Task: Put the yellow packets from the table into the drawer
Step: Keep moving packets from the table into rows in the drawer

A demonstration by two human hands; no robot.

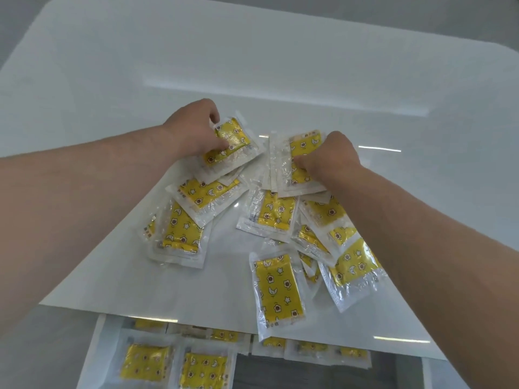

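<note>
Fingers (215, 117) of the left hand (191, 133) curl over one yellow packet (229, 141), thumb pinching its near face. Right hand (330, 155) clenched on a small stack of packets (295, 164). Between the fingers and the near worktop (280, 66) edge, loose packets (184, 228) lie scattered, several overlapping below the right hand. An overhanging packet (278, 287) pokes past that edge, above the open drawer (92, 349). Drawer packets (146, 363) lie flat in rows, with dark drawer floor showing at the right. Beyond the fingers, open glossy worktop runs to its rounded far corners.
</note>
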